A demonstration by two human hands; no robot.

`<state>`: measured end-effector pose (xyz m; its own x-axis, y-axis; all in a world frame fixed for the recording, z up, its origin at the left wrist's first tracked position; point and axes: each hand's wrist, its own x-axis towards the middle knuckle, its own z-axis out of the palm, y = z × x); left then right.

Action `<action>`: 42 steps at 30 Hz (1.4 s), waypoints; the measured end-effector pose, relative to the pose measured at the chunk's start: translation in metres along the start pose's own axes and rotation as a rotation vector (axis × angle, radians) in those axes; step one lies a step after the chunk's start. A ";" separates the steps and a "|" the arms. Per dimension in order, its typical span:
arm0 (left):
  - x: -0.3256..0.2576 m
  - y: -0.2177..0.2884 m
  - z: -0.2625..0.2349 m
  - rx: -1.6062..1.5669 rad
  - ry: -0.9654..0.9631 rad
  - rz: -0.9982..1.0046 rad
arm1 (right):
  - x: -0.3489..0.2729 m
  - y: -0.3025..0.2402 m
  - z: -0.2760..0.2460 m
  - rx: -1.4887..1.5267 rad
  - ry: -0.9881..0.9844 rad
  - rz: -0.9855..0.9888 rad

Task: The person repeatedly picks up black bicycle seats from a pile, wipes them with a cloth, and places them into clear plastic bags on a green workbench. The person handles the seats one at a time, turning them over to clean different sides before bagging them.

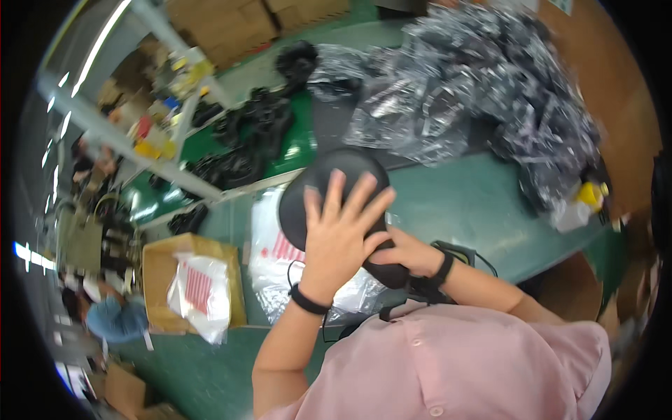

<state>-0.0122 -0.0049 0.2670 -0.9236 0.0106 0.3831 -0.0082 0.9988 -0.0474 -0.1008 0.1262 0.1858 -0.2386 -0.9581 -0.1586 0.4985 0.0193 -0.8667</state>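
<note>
A smooth black bicycle saddle [329, 168], broad at the far end and narrow towards me, is held tilted over the table. My left hand [339, 234] lies flat across its upper face, fingers spread. Around the narrow nose, my right hand [409, 252] is closed, the thumb on top and the other fingers mostly hidden. Beneath the saddle lies a stack of clear plastic bags [269, 280] with red print, partly covered by my left arm.
Clear-wrapped dark items [462, 84] are heaped at the back right. An open carton [234, 280] on the left holds printed plastic bags. Black parts [255, 129] lie beyond a metal frame post [189, 182]. A yellow-capped container [591, 197] stands far right. A person [115, 318] is at left.
</note>
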 end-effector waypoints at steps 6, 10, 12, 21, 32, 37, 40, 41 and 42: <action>-0.041 -0.052 0.003 -0.745 0.014 -0.610 | -0.039 -0.004 0.019 -0.226 -0.047 -0.073; -0.057 -0.040 0.005 -1.090 0.421 -0.563 | -0.053 0.008 0.016 -0.317 0.079 -0.234; -0.058 -0.035 -0.001 -1.171 0.509 -0.499 | -0.055 0.000 0.009 -0.033 -0.079 -0.011; -0.057 -0.040 0.092 -1.055 0.784 -0.731 | -0.052 -0.032 -0.037 -0.069 0.000 -0.021; -0.042 0.122 0.204 -0.840 -0.520 -0.121 | -0.102 -0.149 -0.114 -0.066 0.171 -0.488; -0.026 0.162 0.247 -0.687 -0.719 -0.050 | -0.129 -0.133 -0.105 -0.113 0.283 -0.577; -0.027 0.169 0.288 -0.861 -0.563 -0.133 | -0.144 -0.138 -0.107 -0.119 0.312 -0.603; -0.026 0.170 0.294 -0.941 -0.486 -0.165 | -0.153 -0.145 -0.111 -0.107 0.323 -0.605; -0.016 0.172 0.286 -1.082 -0.587 -0.307 | -0.164 -0.154 -0.116 -0.094 0.342 -0.609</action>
<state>-0.1086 0.1531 -0.0107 -0.9720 0.0269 -0.2336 -0.1913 0.4871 0.8521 -0.2345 0.3139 0.2905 -0.7086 -0.6632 0.2410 0.1227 -0.4521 -0.8835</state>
